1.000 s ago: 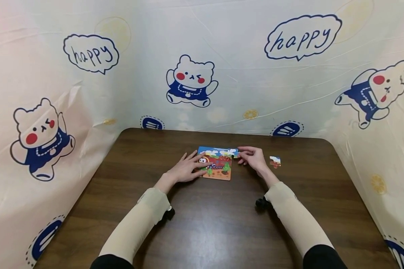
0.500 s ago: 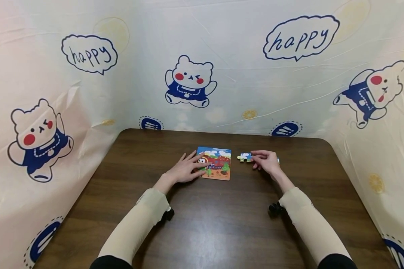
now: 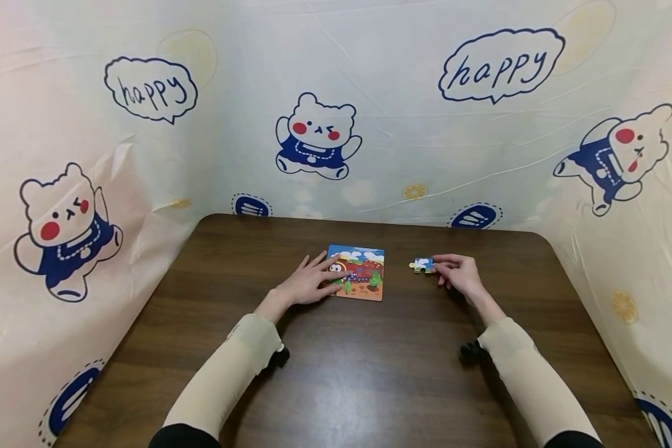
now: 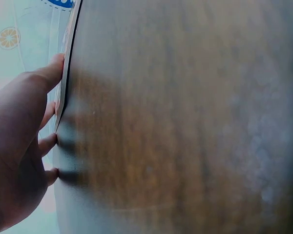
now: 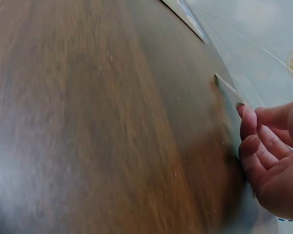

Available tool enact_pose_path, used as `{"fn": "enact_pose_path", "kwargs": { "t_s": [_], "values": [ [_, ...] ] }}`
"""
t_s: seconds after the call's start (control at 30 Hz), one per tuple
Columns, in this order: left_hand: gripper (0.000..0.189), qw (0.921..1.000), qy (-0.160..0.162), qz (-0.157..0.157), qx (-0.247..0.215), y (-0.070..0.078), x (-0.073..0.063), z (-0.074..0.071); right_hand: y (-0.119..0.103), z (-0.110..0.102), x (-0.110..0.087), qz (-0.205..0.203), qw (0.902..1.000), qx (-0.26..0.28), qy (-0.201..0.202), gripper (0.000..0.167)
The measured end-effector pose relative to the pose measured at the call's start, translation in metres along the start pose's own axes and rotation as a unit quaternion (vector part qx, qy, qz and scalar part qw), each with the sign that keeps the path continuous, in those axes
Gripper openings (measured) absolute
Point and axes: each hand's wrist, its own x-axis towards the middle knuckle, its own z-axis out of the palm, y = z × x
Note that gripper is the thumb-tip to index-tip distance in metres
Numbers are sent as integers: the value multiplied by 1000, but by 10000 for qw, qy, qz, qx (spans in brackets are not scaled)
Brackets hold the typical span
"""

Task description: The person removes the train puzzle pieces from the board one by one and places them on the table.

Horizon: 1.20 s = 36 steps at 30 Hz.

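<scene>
A square jigsaw puzzle printed with a colourful cartoon scene lies flat on the table. My left hand rests on its left side with fingers spread; in the left wrist view those fingertips lie along the edge of the puzzle. To the right, apart from the puzzle, my right hand pinches a blue-and-white puzzle piece between thumb and fingers. The right wrist view has this piece nearly edge-on, sticking out from the fingertips.
A brown wooden table with rounded far corners carries everything. Behind and beside it hangs a pale cloth printed with bears and "happy" bubbles. The puzzle's corner shows at the top of the right wrist view.
My right hand has drawn the puzzle piece away from the puzzle to the right. A loose piece seen on the table's right is now hidden by that hand. My left hand has stayed put.
</scene>
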Motion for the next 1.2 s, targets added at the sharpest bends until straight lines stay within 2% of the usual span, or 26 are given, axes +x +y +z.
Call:
{"fn": "enact_pose_path", "kwargs": {
  "t_s": [0.13, 0.4, 0.8, 0.97, 1.2],
  "values": [
    [54, 10000, 12, 11, -55, -1, 1, 1, 2, -2, -2, -67, 9997, -250, 49, 35],
    [53, 10000, 58, -25, -53, -2, 2, 3, 6, 3, 0, -583, 9939, -922, 190, 28],
    [52, 9999, 62, -12, -90, -1, -2, 0, 6, 9, 3, -751, 9827, -1691, 91, 33],
    [54, 9999, 56, -91, -54, -4, -6, 0, 6, 16, 3, -874, 9799, -1783, 177, 34],
    [54, 9999, 130, -83, -40, -9, -18, -3, 7, 16, 1, -949, 9701, -2200, 382, 36]
  ]
}}
